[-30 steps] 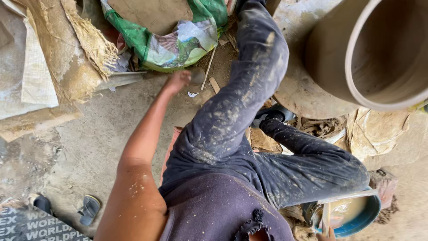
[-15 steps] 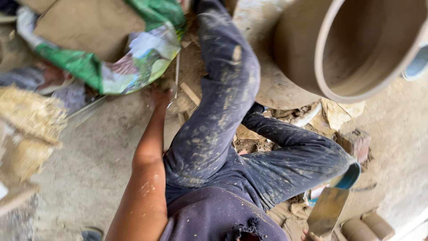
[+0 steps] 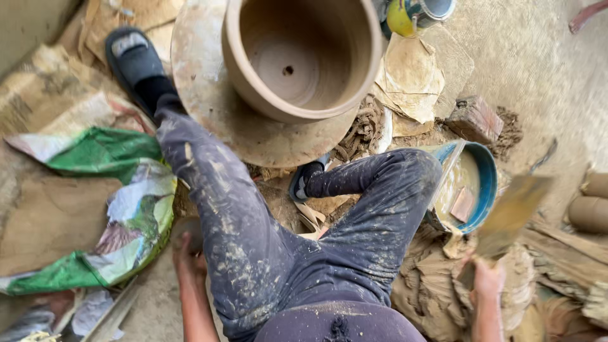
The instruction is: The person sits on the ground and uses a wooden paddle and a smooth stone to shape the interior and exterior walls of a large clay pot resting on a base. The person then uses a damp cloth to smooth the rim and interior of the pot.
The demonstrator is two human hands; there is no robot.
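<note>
My left hand [image 3: 187, 256] presses flat on the ground beside my left thigh and holds nothing. Low at the right, my right hand [image 3: 487, 278] grips a flat wooden paddle [image 3: 512, 214], which is raised and blurred above a heap of wet clay [image 3: 437, 288]. In front of me a large unfired clay pot [image 3: 303, 57] stands upright on a round clay-smeared wheel disc [image 3: 206, 114]. My legs in clay-spattered dark trousers [image 3: 253, 253] bend around the wheel, one sandalled foot [image 3: 132, 57] beside the disc.
A blue basin [image 3: 486, 183] of muddy water sits by my right knee, a brick [image 3: 475, 118] just beyond it. A green and white sack [image 3: 107, 209] lies crumpled at the left. A yellow-green container [image 3: 408, 14] stands behind the pot. Clay cylinders [image 3: 589, 212] lie at the right edge.
The view has swung so that the pot and wheel fill the middle. My right hand has come up with the paddle. The left hand stays down on the ground.
</note>
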